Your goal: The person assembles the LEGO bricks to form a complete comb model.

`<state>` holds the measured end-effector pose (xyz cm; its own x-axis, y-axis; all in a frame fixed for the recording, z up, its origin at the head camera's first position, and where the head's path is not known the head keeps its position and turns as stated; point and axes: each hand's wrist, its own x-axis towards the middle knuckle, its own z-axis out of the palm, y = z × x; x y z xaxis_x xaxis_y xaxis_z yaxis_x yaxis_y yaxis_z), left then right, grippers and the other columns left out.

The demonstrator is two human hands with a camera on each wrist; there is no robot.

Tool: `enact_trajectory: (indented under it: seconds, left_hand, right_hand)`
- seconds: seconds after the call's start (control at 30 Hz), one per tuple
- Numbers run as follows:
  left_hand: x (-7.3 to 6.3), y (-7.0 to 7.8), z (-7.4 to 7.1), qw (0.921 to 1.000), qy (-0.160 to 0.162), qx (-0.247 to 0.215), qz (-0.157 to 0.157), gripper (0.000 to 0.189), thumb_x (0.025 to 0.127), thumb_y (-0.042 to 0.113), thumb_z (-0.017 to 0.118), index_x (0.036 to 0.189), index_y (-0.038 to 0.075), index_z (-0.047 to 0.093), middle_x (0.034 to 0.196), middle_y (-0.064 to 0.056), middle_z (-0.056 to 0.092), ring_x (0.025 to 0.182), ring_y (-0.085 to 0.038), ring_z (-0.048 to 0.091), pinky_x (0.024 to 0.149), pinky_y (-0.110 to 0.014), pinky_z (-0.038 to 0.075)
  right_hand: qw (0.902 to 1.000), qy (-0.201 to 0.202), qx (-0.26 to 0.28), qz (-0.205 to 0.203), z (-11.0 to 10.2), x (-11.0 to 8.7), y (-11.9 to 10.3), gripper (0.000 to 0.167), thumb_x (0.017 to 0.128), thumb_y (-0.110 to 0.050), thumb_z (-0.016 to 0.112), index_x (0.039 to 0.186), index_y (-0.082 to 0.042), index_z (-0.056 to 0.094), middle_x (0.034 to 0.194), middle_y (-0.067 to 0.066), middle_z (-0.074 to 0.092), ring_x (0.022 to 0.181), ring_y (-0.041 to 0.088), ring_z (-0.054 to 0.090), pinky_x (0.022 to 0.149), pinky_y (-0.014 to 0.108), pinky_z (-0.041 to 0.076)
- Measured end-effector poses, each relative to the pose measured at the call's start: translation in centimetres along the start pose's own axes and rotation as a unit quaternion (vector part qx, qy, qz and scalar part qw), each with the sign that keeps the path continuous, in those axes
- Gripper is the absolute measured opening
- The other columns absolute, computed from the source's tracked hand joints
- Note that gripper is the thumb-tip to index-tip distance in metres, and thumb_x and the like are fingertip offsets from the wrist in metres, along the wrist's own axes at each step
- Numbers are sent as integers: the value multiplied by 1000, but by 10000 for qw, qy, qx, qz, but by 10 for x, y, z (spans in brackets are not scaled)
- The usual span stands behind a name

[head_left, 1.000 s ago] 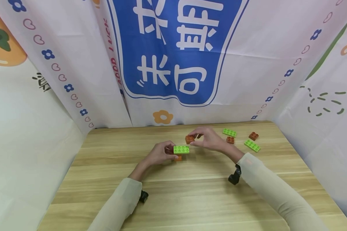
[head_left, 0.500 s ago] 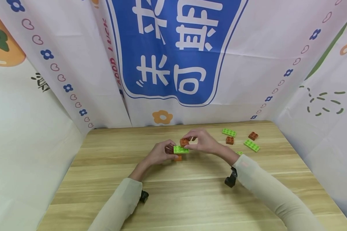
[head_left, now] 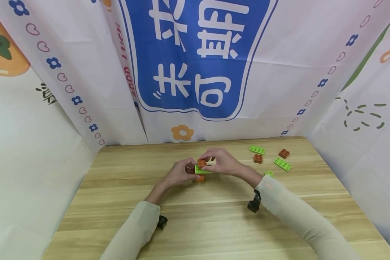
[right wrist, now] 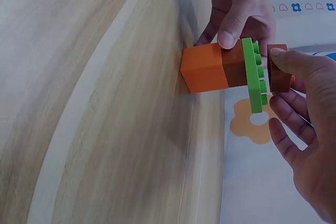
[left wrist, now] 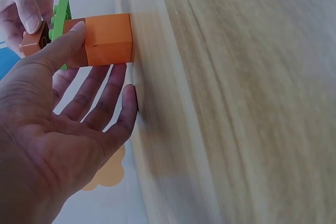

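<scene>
A small stack stands on the wooden table (head_left: 195, 224): an orange block (right wrist: 203, 68) at the bottom, a brown brick (right wrist: 234, 65) on it, and a thin green studded brick (right wrist: 254, 77) on top. From the left side, my left hand (head_left: 178, 172) grips the stack, its thumb lying on the brown layer. Another brown brick (right wrist: 279, 73) is pinched between the thumb and fingers of my right hand (head_left: 225, 162). It hovers over the left end of the green brick, with a narrow gap to the studs in the right wrist view.
At the back right of the table lie loose bricks: green ones (head_left: 257, 150), (head_left: 282, 164) and brown ones (head_left: 258, 158), (head_left: 284, 154). A further green brick (head_left: 269, 174) is partly covered by the right forearm. Printed cloth (head_left: 273, 94) hangs behind the table.
My right hand has moved left with its brown brick, from beside the green brick to over its left end. The left hand has kept its grip on the stack in place.
</scene>
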<state>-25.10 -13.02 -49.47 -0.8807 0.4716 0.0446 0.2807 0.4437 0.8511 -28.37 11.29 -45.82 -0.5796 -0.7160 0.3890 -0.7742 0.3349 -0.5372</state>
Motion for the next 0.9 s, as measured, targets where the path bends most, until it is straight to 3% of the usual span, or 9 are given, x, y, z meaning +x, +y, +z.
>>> enact_trajectory:
  seconds: [0.3, 0.53, 0.9]
  left_hand:
    - [-2, 0, 0, 10000, 7, -22, 41, 28, 90, 6, 85, 109, 7, 65, 109, -7, 74, 102, -21, 73, 87, -32, 63]
    - [-2, 0, 0, 9999, 51, 105, -3, 28, 90, 8, 86, 109, 9, 65, 108, -5, 75, 102, -20, 73, 90, -34, 62]
    - [0, 0, 1, 9998, 60, 3, -177, 28, 90, 7, 86, 108, 8, 65, 110, -6, 74, 102, -20, 73, 90, -34, 62]
  right_hand:
    - [10000, -43, -76, 5, 5, 3, -2, 35, 86, -18, 91, 117, -7, 78, 107, 4, 77, 95, 15, 71, 82, 40, 64]
    - [9999, -69, -128, 55, 9, 2, -3, 35, 86, -18, 91, 117, -7, 78, 107, 4, 77, 93, 15, 72, 77, 27, 61]
    - [9999, -30, -135, 91, 11, 2, -2, 35, 86, -20, 91, 116, -7, 79, 106, 4, 77, 93, 18, 72, 77, 29, 61]
